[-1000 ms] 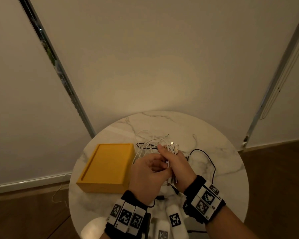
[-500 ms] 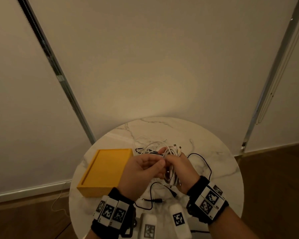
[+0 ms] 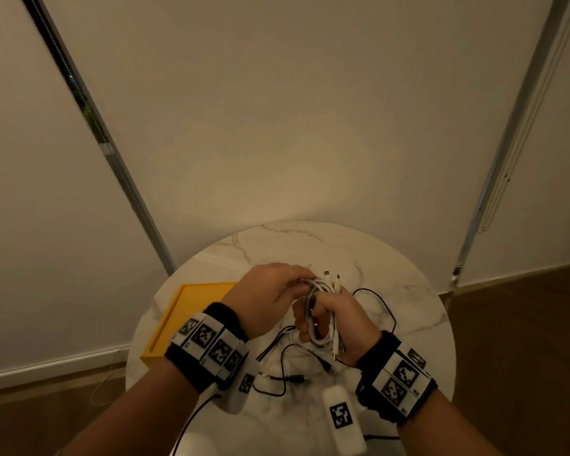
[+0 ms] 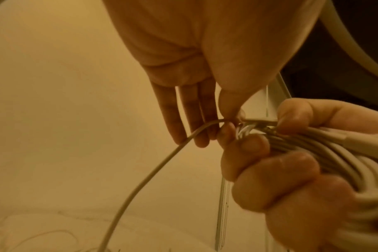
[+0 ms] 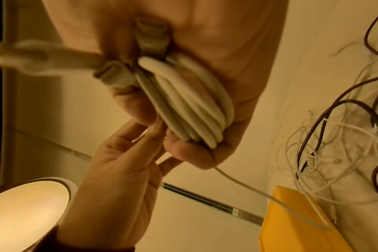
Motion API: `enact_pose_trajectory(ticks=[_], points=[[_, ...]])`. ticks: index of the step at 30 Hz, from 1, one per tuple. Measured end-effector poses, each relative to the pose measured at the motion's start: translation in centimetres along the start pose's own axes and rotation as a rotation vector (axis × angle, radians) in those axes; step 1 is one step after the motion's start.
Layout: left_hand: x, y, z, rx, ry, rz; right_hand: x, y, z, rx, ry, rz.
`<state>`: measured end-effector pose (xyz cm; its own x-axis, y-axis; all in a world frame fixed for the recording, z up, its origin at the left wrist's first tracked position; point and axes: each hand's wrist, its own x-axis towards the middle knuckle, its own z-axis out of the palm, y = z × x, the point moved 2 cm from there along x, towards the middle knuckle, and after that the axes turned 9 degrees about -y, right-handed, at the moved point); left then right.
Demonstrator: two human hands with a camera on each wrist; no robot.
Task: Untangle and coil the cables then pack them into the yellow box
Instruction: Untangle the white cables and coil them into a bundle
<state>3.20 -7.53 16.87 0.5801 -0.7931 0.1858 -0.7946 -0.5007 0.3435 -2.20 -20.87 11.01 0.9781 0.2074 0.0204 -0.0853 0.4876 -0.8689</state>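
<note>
Above the table, my right hand (image 3: 308, 325) grips a coil of white cable (image 3: 323, 311), its fingers curled round the loops (image 5: 190, 105). Two white plugs (image 3: 331, 277) stick up from the top of the coil. My left hand (image 3: 301, 284) is at the top of the coil, where thumb and forefinger pinch a loose strand of the same white cable (image 4: 162, 162) that trails down toward the table. The yellow box (image 3: 185, 314) lies open on the table's left side, partly hidden by my left wrist. Nothing shows in the part of it I can see.
A tangle of thin white and black cables (image 5: 334, 136) lies on the round marble table (image 3: 418, 324). Black leads (image 3: 374, 301) loop under and to the right of my hands. White marker-tagged blocks (image 3: 343, 419) sit at the near edge. A wall stands close behind the table.
My left hand has moved from beside the coil up over its top, still pinching the strand. My right hand keeps its grip on the coil, which now sits a little higher.
</note>
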Motion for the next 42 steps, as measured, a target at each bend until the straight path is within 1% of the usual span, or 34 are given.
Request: enact_pose_trajectory(ticks=[3,4,7,9,11,15,18,20,22,24,26,29,32,34,37,40,42], points=[[0.3,0.0,-1.0,0.008,0.136,0.086,-0.1,-0.1,0.0,-0.046,0.012,0.043],[0.4,0.0,-1.2,0.019,0.163,0.115,-0.1,-0.1,0.1,-0.077,0.015,0.055],[0.5,0.7,-1.3,0.032,0.167,0.193,0.0,0.2,0.6,-0.171,0.026,0.031],[0.4,0.9,-1.2,0.006,0.161,0.205,0.1,0.3,0.8,-0.196,0.034,0.007],[0.4,0.7,-0.9,-0.02,0.15,0.144,0.2,0.3,0.9,-0.189,0.045,0.003],[0.0,-0.6,-0.1,-0.109,0.13,-0.112,0.3,0.1,0.7,-0.073,0.131,-0.01],[-0.3,-1.8,0.9,-0.176,0.113,-0.201,0.5,0.0,0.2,-0.027,0.201,-0.04],[-0.7,-1.9,1.4,-0.264,0.114,-0.217,0.5,-0.2,0.2,-0.035,0.223,-0.071],[-1.4,-1.2,1.8,-0.391,0.155,-0.212,0.3,-0.4,0.3,-0.048,0.226,-0.101],[-2.0,-0.1,1.9,-0.496,0.246,-0.22,0.2,-0.5,0.3,-0.04,0.236,-0.099],[-2.5,0.9,2.1,-0.537,0.35,-0.22,0.2,-0.4,0.4,-0.042,0.239,-0.095],[-3.0,1.5,2.2,-0.524,0.44,-0.213,0.1,-0.6,0.9,-0.087,0.219,-0.113],[-3.4,1.8,2.2,-0.554,0.46,-0.226,-0.3,-0.9,1.7,-0.069,0.167,-0.156],[-3.6,1.9,2.3,-0.522,0.468,-0.228,-0.4,-1.0,2.1,-0.02,0.136,-0.164],[-4.0,1.9,2.3,-0.473,0.451,-0.246,-0.5,-1.1,2.8,-0.027,0.076,-0.145],[-4.5,1.7,2.1,-0.548,0.469,-0.269,-0.8,-1.0,3.2,-0.029,0.027,-0.103],[-4.9,1.3,1.9,-0.469,0.504,-0.292,-1.0,-1.1,3.5,-0.025,-0.016,-0.076]])
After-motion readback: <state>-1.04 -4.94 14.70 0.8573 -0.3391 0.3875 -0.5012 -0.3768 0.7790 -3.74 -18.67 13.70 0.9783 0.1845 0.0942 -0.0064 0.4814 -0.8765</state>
